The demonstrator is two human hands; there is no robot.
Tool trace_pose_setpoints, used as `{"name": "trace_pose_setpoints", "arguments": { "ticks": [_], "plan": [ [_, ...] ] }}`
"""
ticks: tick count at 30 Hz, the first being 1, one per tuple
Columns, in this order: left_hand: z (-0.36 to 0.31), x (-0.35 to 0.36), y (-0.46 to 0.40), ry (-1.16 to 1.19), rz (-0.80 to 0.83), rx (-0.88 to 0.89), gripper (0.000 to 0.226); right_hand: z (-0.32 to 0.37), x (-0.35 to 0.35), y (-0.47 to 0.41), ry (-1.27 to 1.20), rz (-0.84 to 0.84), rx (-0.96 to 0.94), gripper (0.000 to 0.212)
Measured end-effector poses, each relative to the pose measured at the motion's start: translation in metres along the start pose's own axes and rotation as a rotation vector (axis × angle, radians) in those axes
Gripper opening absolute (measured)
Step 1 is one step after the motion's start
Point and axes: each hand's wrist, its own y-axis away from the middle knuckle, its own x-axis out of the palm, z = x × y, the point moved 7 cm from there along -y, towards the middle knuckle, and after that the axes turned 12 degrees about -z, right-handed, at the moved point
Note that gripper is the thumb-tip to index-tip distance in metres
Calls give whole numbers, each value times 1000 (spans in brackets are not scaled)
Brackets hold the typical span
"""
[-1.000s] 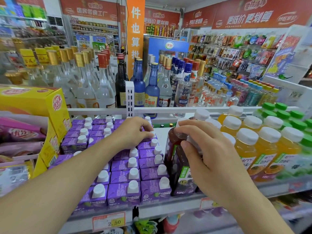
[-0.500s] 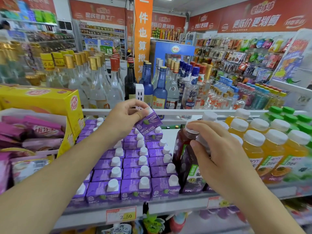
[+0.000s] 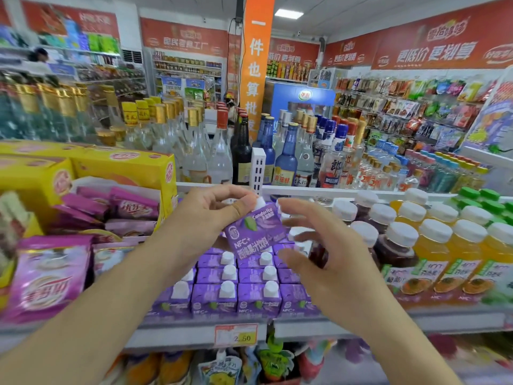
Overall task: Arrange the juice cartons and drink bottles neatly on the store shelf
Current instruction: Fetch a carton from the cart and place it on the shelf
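Left hand (image 3: 205,218) has a purple carton (image 3: 256,232) up in the air, pinched near its white cap, tilted above the rows of cartons (image 3: 236,284) on the shelf (image 3: 177,333). Right hand (image 3: 330,262) hangs just beside it, fingers spread and loose, gripping nothing. Dark bottles (image 3: 394,245) stand right of the cartons, orange bottles (image 3: 466,257) beyond them.

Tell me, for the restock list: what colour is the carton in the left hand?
Purple with a white cap, held in the left hand; the carton shows best in the head view.
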Motion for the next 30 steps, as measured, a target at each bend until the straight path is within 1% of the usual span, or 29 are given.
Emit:
{"name": "trace_pose_setpoints", "arguments": {
  "ticks": [2,4,8,10,13,15,18,19,23,26,29,30],
  "plan": [
    [2,-4,14,3,9,-33,27,7,12,6,-41,41,31,65],
    [7,-10,25,6,15,-71,31,13,20,13,-67,48,42,66],
    [18,-27,42,3,-13,-138,35,18,31,28,-152,57,72,58],
    [22,-34,50,35,-19,-169,39,18,34,33,-180,23,109,54],
    [23,-42,62,189,5,-185,50,18,36,38,-247,-57,165,52],
    [24,-45,70,284,46,-179,48,19,37,40,-244,-85,183,51],
    [28,-49,75,305,84,-145,33,21,38,43,-226,-114,180,50],
    [29,-51,77,314,75,-140,32,22,39,43,-226,-120,178,50],
    [32,-55,80,385,32,-183,46,26,42,43,-288,-105,167,49],
    [31,-55,83,340,31,-186,42,26,44,46,-343,-92,205,45],
    [31,-55,85,328,33,-210,47,25,46,47,-356,-108,234,42],
    [32,-55,85,324,39,-216,48,26,46,47,-362,-112,241,38]
  ]
}}
